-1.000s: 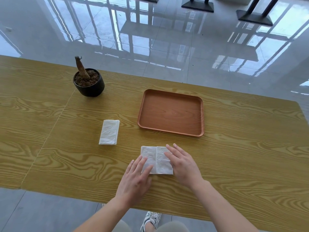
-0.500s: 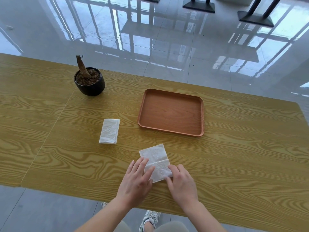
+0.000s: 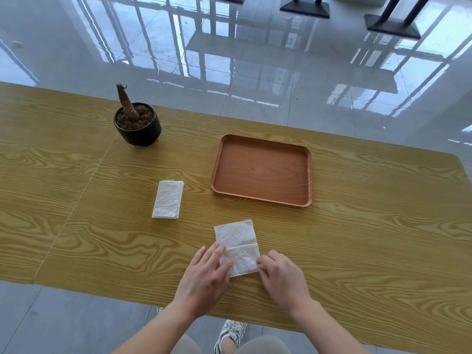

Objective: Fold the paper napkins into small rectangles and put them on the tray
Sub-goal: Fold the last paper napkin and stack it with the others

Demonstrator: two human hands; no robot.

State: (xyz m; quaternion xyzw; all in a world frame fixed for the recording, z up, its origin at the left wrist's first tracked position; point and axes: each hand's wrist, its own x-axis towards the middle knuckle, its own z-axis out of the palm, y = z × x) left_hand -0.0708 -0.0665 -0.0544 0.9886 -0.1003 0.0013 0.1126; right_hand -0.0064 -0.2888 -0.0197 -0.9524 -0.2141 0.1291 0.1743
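White paper, the half-folded napkin (image 3: 237, 247) lies on the wooden table (image 3: 370, 226) close to its near edge. Its long axis runs near to far, with the far end leaning slightly left. 1 fold edge crosses it at mid-length, and the near half looks doubled. The left hand (image 3: 204, 277) rests flat on the napkin's near left part, fingers straight and close together. The right hand (image 3: 283, 279) has its fingers curled at the near right corner and appears to pinch it. Farther left and well apart lies a second napkin (image 3: 168, 199), a narrow folded rectangle whose long axis also runs near to far. The brown tray (image 3: 263, 169) sits beyond the hands and slightly right, its long sides running left to right and its near rim facing the half-folded napkin. A strip of bare wood separates the 2. A black plant pot (image 3: 139, 129) stands at the far left, well apart from the tray.
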